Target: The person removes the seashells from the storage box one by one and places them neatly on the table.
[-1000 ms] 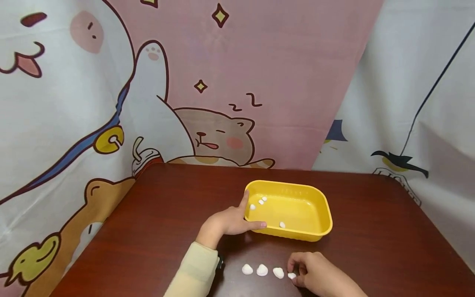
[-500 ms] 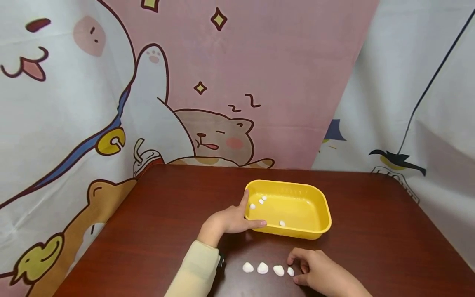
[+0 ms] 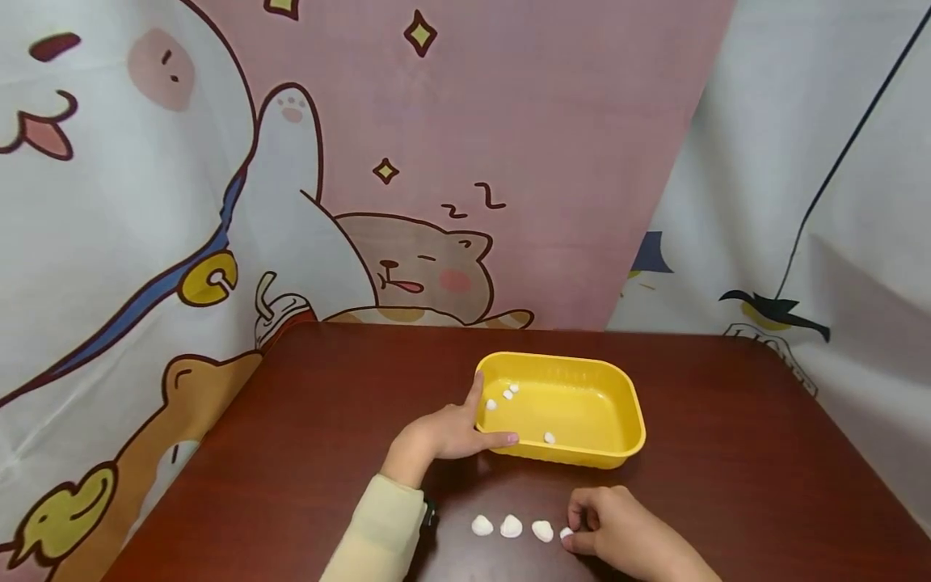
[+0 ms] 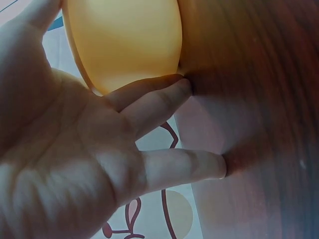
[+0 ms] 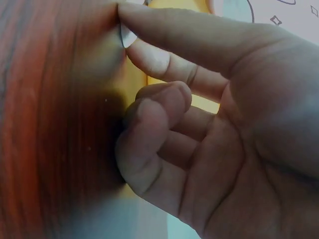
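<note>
My left hand [image 3: 449,432] rests at the near left corner of a yellow plastic tray [image 3: 582,462], thumb laid along the front rim and index finger along the left side. Its other fingers reach straight down to the table in the left wrist view, beside the tray wall [image 4: 129,45]. On the table in front, my right hand [image 3: 618,521] pinches a small white seashell [image 3: 566,533] between thumb and index finger. The shell's pale edge [image 5: 128,37] shows between those fingertips in the right wrist view. The remaining right fingers are curled in.
Three larger white seashells [image 3: 511,526] lie in a row left of the pinched one. Inside the tray are several small white pieces [image 3: 549,437], mostly near its left side. The dark red-brown table [image 3: 327,404] meets a cartoon-printed cloth [image 3: 553,162] behind.
My right thumb and index finger stood apart around the small shell half a second ago; now they pinch it, after it was turned upright. The left hand stays at the tray.
</note>
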`<state>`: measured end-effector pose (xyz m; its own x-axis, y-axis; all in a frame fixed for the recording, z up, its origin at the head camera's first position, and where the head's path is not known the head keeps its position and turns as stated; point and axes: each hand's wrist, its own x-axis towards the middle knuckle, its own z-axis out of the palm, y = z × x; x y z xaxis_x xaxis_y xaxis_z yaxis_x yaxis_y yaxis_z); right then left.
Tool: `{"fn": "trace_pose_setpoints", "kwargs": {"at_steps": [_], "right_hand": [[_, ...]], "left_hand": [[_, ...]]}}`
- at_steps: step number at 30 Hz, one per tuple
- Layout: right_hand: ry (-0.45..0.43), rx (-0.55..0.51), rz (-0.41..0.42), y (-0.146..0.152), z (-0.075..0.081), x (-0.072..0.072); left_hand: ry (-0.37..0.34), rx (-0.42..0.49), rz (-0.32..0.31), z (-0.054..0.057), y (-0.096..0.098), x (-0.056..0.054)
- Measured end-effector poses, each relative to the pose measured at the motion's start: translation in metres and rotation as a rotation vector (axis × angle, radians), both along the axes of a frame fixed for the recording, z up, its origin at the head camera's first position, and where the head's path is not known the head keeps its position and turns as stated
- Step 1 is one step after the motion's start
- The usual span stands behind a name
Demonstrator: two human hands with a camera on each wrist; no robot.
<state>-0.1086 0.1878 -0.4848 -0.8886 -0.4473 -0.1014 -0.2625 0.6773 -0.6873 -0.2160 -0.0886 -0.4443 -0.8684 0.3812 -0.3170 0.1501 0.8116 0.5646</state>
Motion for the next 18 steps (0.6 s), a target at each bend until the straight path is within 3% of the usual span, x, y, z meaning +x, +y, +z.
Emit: {"fn": "trace_pose_setpoints", "kwargs": {"at_steps": [4,12,18], "right_hand": [[-0.034,0.014,-0.023,-0.001,0.002,0.0],[-0.032,-0.005,0.013,0.001,0.005,-0.001],[-0.098,-0.059,0.061,0.005,0.025,0.0]], "left_hand": [[-0.006,0.009,0.006,0.001,0.0,0.0],[-0.006,0.004,0.009,0.005,-0.001,0.0],[-0.007,0.002,0.001,0.004,-0.001,0.002]]}}
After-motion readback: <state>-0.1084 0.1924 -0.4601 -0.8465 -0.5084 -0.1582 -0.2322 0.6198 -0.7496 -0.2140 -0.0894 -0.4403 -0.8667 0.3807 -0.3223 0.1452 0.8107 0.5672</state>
